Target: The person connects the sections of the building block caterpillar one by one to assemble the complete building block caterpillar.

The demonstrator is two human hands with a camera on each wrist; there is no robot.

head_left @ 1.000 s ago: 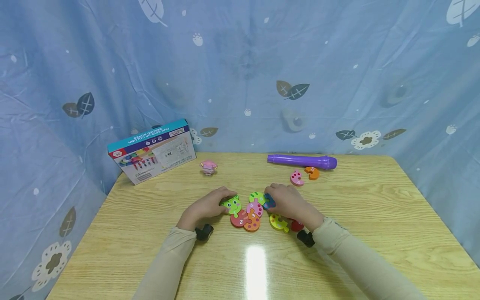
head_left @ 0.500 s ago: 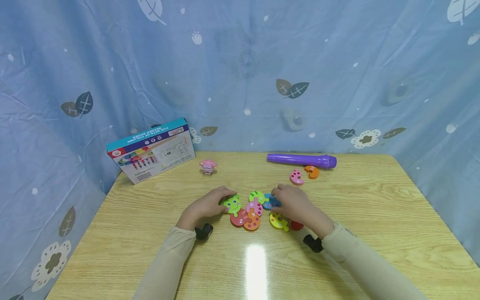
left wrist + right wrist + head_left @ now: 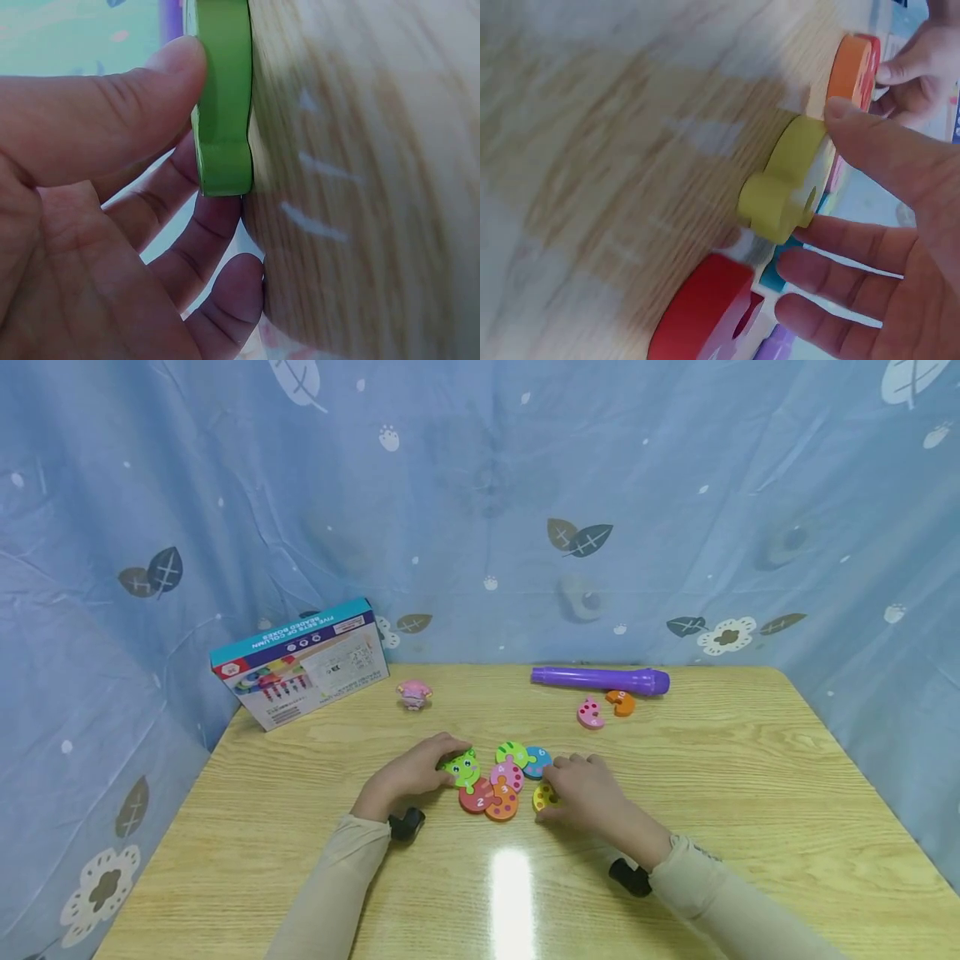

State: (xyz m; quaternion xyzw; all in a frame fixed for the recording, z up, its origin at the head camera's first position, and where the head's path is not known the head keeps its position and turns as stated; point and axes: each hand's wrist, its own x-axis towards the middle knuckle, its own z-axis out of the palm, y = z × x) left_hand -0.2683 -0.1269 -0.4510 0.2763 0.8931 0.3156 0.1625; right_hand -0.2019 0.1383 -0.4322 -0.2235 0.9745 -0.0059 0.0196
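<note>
My left hand (image 3: 414,777) grips the green caterpillar-head puzzle piece (image 3: 465,767), thumb on its near edge and fingers beyond it. Linked from the head are puzzle pieces: a red 2 (image 3: 474,798), an orange 3 (image 3: 502,807), a pink 4 (image 3: 502,773), a striped green one (image 3: 510,752) and a blue 6 (image 3: 536,764). Just below the blue piece, my right hand (image 3: 592,797) pinches a spotted yellow puzzle piece (image 3: 799,154) between thumb and index finger. A red puzzle piece (image 3: 705,311) lies beside that hand in the right wrist view, hidden in the head view.
Farther back on the wooden table (image 3: 315,877) lie a pink puzzle piece (image 3: 590,717) and an orange one marked 10 (image 3: 622,703). Behind them is a purple toy microphone (image 3: 600,680). A small pink figure (image 3: 414,694) and a beaded-toy box (image 3: 303,664) stand back left.
My right hand has left the blue piece, which now sits against the striped green one. It has moved toward me onto the yellow piece. The left hand stays on the head piece.
</note>
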